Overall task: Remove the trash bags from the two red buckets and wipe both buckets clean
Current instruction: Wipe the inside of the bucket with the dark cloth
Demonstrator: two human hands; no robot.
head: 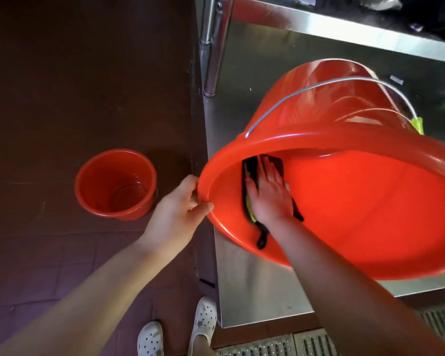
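Both forearms reach to the tilted red bucket (344, 201) on the steel surface (254, 291): left hand (176, 214) pinches its rim, right hand (270, 196) presses the dark cloth (251, 173) flat on the inner wall, so wiping is under way; next, sweep the remaining wall, then treat the second bucket (116, 183) upright on the floor.

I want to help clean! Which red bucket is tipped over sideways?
The big bucket on the metal surface, held at its rim; the small bucket stands upright on the floor.

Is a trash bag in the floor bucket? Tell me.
No, the small red bucket on the floor stands open, showing only its bare red inside.
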